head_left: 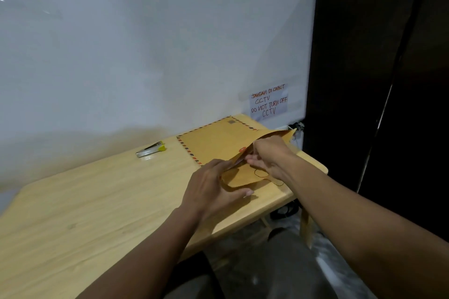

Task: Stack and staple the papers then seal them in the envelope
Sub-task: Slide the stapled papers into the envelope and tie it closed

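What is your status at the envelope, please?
Both hands, left hand and right hand, at the brown envelope mouth, flap open. Stapler lies apart. Nothing in the way.

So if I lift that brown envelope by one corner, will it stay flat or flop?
The brown envelope will probably sag: its flap already curls under the left hand. It looks thin and light, so it may also slide on the smooth table.

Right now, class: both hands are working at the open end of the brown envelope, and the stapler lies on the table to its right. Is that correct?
Not quite. In the head view the stapler lies to the left of the brown envelope, not the right. The rest holds: the left hand and right hand are at its open end, on the table.
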{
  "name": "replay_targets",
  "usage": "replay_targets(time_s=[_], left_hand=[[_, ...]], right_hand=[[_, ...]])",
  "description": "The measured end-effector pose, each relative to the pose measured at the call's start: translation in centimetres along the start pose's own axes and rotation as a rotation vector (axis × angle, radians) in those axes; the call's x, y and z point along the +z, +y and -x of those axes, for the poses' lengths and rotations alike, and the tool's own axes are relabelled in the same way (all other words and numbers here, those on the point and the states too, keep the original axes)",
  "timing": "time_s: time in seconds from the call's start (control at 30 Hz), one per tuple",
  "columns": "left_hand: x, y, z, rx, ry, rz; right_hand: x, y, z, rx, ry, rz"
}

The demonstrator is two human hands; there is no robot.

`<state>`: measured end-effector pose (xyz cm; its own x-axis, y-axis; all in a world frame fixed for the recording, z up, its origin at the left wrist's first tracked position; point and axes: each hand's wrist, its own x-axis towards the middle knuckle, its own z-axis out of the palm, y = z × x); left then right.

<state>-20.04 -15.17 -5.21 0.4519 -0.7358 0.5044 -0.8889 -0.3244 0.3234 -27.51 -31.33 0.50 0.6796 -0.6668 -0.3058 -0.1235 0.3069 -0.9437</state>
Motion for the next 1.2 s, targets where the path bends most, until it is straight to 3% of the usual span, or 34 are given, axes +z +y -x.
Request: replay_targets(time_s=[0.07,0.13,0.3,0.4,0.5,0.63,0.9,1.07,1.2], left_hand=[[-0.3,-0.4,0.0,-0.017,-0.012,-0.002],[-0.5,-0.8,0.1,-0.034,-0.020,-0.002],[-1.1,-1.6,0.6,-0.108,0.021,0.011],[-1.4,-2.0,1.0,-0.169,0.042,-0.020],[-1.4,-2.5,1.5,-0.225,0.037,-0.048],[-1.5,-3.2,1.7,-0.231,-0.068,-0.078],[-2.5,-4.7,1.8,-0.180,-0.107,-0.063],[-2.6,-4.8,2.0,-0.143,-0.160,-0.031],[-2.7,-4.7,2.3,-0.137,-0.223,-0.029]], right_hand=[[0.1,-0.2,0.0,0.026,-0.053,-0.012],[-0.3,-0.3,0.2,-0.005,-0.080,0.131],[-3.1,-0.2,0.6,-0.585,0.086,0.826],[-4.3,0.8,0.5,-0.600,-0.166,1.272],[-4.4,2.9,-0.2,-0.615,-0.199,1.540],[-3.6,3.5,-0.7,-0.732,-0.160,1.396],[-3.5,0.7,-1.5,-0.542,-0.435,1.165],[-2.6,1.4,-2.3,-0.539,-0.478,1.111],[-2.0,1.6,-2.5,-0.438,-0.651,1.179]])
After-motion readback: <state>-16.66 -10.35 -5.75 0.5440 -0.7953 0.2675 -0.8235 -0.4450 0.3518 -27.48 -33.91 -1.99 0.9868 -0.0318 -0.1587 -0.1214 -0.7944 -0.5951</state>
